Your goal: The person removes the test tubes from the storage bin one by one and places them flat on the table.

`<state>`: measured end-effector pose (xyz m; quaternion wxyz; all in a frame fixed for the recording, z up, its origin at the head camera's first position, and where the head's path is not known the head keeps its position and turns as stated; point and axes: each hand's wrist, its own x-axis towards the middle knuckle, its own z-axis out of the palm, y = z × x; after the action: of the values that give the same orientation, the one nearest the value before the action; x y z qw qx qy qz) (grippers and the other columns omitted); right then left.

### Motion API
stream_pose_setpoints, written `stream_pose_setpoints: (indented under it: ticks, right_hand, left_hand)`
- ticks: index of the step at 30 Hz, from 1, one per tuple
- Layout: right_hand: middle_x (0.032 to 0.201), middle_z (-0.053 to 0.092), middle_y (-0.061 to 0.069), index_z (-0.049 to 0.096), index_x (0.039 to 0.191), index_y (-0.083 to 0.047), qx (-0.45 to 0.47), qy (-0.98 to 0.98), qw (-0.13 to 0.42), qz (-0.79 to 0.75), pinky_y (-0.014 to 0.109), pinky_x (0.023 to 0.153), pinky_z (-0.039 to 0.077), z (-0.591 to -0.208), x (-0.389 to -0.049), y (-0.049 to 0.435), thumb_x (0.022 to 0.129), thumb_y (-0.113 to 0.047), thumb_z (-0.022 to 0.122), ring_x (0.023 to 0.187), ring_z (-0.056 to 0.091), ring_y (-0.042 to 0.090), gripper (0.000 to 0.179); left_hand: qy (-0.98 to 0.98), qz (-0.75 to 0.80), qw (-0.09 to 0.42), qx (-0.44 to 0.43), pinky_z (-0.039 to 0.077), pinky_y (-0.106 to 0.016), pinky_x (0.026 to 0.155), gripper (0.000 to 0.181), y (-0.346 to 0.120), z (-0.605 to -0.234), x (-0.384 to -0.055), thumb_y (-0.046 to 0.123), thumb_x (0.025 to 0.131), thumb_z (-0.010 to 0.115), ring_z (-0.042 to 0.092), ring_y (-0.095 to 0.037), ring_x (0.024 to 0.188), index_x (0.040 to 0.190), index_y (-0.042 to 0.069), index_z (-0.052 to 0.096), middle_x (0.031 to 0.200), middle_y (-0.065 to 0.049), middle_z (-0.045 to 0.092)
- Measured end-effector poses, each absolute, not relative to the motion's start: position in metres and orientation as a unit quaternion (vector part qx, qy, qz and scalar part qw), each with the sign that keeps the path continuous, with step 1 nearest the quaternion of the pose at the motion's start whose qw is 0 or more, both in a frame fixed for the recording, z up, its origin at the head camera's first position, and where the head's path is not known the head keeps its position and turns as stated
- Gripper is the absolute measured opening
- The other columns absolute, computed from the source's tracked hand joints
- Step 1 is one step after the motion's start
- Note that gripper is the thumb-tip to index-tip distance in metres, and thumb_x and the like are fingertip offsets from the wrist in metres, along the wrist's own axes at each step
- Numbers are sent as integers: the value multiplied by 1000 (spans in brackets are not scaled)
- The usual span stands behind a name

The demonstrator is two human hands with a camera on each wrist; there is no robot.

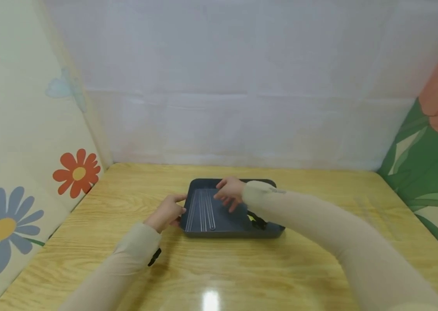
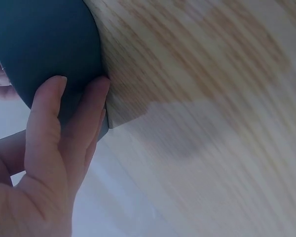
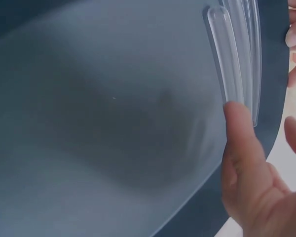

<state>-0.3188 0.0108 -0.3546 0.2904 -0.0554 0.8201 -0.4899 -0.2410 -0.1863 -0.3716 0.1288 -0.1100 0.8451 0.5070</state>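
A dark blue-grey tray (image 1: 234, 233) lies on the wooden table. Along its left side lie several clear, slim rods (image 1: 204, 211) with rounded ends, side by side. My left hand (image 1: 167, 211) touches the tray's left wall from outside; its fingers (image 2: 44, 113) look fairly straight against the dark side. Over the tray, my right hand (image 1: 232, 190) reaches in from the right with fingers apart. A fingertip of it overlaps the lower end of one clear rod (image 3: 224, 44) in the right wrist view. My right forearm hides the tray's right part.
The wooden table (image 1: 125, 185) spreads around the tray. A white sheet (image 1: 219, 86) hangs behind it. Flower-printed panels (image 1: 5, 231) stand at both sides. A black strap (image 1: 154, 257) hangs at my left wrist, and a black item (image 1: 257, 222) shows beneath my right sleeve.
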Motion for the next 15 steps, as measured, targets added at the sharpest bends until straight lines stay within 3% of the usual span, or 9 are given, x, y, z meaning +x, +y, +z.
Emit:
stream_pose_setpoints:
  ticks: [15]
  right_hand:
    - [124, 54, 29, 43, 142, -1, -34, 815, 332, -473, 60, 86, 48, -357, -328, -8, 89, -2, 68, 113, 55, 43, 58]
  left_hand:
    - [842, 510, 128, -118, 52, -32, 54, 54, -184, -370, -240, -8, 96, 45, 61, -23, 71, 148, 1, 37, 103, -23, 62]
